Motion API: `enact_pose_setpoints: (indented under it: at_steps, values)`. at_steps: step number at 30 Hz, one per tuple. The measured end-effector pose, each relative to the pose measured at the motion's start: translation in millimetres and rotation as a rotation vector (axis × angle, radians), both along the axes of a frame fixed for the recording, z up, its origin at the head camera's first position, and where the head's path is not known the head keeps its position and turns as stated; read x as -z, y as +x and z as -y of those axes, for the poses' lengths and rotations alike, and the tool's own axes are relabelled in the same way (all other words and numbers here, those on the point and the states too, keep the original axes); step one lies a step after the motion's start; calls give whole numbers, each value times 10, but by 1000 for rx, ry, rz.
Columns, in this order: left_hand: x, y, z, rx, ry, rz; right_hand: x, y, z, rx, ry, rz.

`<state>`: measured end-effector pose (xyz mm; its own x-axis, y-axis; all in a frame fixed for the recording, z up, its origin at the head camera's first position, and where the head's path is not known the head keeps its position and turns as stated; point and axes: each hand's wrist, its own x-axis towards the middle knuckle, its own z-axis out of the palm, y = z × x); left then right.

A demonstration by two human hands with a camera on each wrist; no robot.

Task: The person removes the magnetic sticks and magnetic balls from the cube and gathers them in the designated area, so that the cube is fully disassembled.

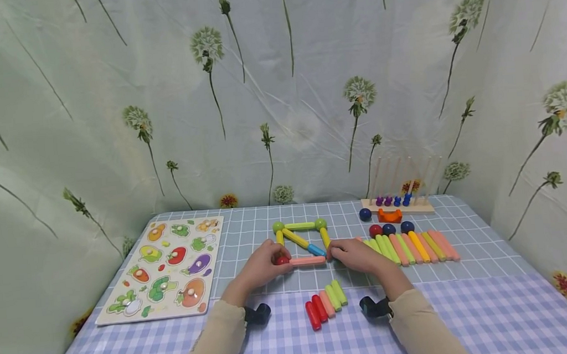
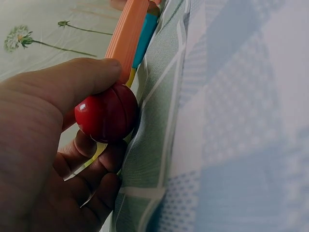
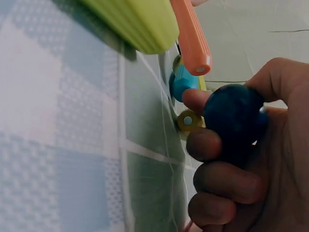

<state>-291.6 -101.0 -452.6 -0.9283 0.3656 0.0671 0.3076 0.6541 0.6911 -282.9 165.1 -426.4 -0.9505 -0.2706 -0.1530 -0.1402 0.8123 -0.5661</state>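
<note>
My left hand [image 1: 265, 264] grips a red ball [image 2: 107, 113], its thumb lying at the joint with a salmon stick [image 1: 307, 261]. That stick reaches right toward my right hand [image 1: 357, 254], which holds a dark blue ball [image 3: 234, 111] between thumb and fingers; the head view hides this ball. In the right wrist view the salmon stick's free end, a blue stick [image 3: 185, 83] and the end of a yellow stick [image 3: 188, 121] are close by. Behind the hands, two green balls [image 1: 320, 223] join a green stick [image 1: 299, 227], yellow side sticks and a yellow diagonal [image 1: 295, 238].
Several short sticks [image 1: 326, 304] lie in front, between the forearms. To the right is a row of longer sticks [image 1: 414, 248], with loose balls [image 1: 389, 228], an orange piece [image 1: 389, 216] and a peg rack [image 1: 405, 205] behind. A vegetable puzzle board [image 1: 139, 255] lies left.
</note>
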Motion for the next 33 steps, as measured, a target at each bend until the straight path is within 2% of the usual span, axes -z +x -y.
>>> enact_pose_setpoints:
  at_steps: [5, 10, 13, 18, 25, 33]
  values:
    - [-7, 4, -2, 1, 1, -1, -57, -15, -73, 69, -4, -44]
    - [-1, 2, -6, 0, 0, 0, -116, -21, -198, 183, -34, -86]
    - [4, 1, -7, -2, -4, -1, -127, -32, -289, 258, -22, -115]
    - [1, 4, -13, -10, -4, -3, -97, -88, -421, 332, 66, -173]
    - [4, 3, -4, -2, -9, -13, -45, -124, -491, 365, 132, -187]
    - [16, -1, 1, -1, -5, -10, 16, -147, -524, 373, 123, -209]
